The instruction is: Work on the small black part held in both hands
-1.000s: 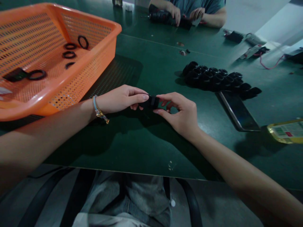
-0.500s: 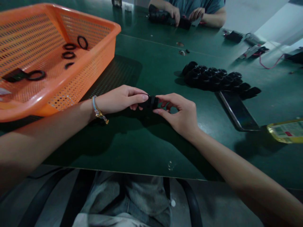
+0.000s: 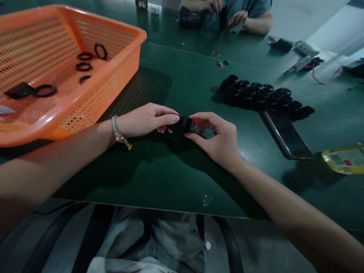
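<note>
1. Centrally, a small black part (image 3: 184, 124) is held between the two hands, above the near half of the green table (image 3: 170, 170); its finer detail is too dark to tell.
2. Left hand (image 3: 150, 119): thumb and forefinger pinch the left end of the part, the other fingers curled beneath. A bracelet (image 3: 117, 132) encircles the wrist.
3. Right hand (image 3: 223, 140): thumb below and forefinger above pinch the right end, with the remaining fingers bent inward.
4. Orange basket (image 3: 113, 72), on the table at left: it contains black rings (image 3: 84, 66) and a dark flat piece (image 3: 19, 91) next to one ring.
5. Cluster of black hollow pieces (image 3: 257, 93), right of the hands: it lies packed closely together. A phone (image 3: 287, 134) lies flat just on its near side.
6. Yellow-edged package (image 3: 345, 158), at the right border: partly outside the view, near the phone.
7. Far side of the table: a person (image 3: 261, 19) sits with both hands raised, near a dark tool (image 3: 190, 18).
</note>
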`<action>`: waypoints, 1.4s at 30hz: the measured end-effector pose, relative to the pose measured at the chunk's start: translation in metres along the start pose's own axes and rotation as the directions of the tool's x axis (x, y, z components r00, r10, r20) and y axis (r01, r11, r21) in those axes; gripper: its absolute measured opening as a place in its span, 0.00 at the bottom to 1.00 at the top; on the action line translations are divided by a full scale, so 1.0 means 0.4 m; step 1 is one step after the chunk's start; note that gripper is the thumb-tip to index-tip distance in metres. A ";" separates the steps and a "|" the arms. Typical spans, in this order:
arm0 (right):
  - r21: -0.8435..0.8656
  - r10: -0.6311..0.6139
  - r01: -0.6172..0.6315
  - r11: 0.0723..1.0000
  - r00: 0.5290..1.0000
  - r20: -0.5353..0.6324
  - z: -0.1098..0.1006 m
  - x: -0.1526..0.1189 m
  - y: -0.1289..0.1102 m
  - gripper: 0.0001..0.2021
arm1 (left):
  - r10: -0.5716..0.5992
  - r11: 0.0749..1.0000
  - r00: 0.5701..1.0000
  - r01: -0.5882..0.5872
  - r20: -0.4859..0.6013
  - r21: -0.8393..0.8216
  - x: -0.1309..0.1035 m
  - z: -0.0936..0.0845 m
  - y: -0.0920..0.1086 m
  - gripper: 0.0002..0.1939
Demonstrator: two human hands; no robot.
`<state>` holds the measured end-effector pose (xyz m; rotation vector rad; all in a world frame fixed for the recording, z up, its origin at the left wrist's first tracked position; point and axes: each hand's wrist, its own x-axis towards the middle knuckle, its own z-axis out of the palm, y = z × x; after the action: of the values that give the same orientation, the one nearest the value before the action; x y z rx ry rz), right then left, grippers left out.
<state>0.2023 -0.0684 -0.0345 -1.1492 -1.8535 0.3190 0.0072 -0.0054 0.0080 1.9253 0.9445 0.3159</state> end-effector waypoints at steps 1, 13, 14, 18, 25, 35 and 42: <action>-0.005 0.002 -0.002 1.000 1.000 -0.002 0.000 0.000 -0.001 0.12 | 0.005 1.000 1.000 -0.005 0.000 0.001 -0.001 0.000 0.000 0.17; 0.009 0.041 -0.042 0.999 0.999 0.009 0.002 0.002 -0.005 0.13 | 0.012 1.000 1.000 -0.012 0.004 0.005 -0.001 -0.002 -0.002 0.18; 0.014 0.042 -0.042 0.999 0.999 0.009 0.002 0.002 -0.004 0.13 | 0.010 1.000 1.000 -0.010 0.003 0.000 -0.001 -0.002 -0.002 0.18; 0.036 0.056 -0.056 0.998 0.998 0.016 0.003 0.002 -0.004 0.13 | -0.005 1.000 1.000 0.005 0.003 -0.016 -0.001 -0.001 -0.002 0.18; 0.037 0.068 -0.069 0.997 0.997 0.028 0.001 0.002 -0.002 0.12 | 0.013 1.000 1.000 -0.013 0.002 -0.004 -0.001 -0.001 -0.001 0.17; 0.029 0.087 -0.088 0.996 0.995 0.045 -0.001 0.005 -0.007 0.11 | 0.030 0.999 1.000 -0.030 0.001 0.033 0.000 -0.002 -0.004 0.17; 0.035 0.065 -0.066 0.997 0.997 0.036 0.002 0.003 0.002 0.13 | 0.018 1.000 1.000 -0.018 -0.003 0.008 -0.002 -0.001 -0.003 0.17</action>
<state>0.2020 -0.0669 -0.0345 -1.1879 -1.8356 0.4104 0.0060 -0.0053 0.0074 1.9420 0.9322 0.3267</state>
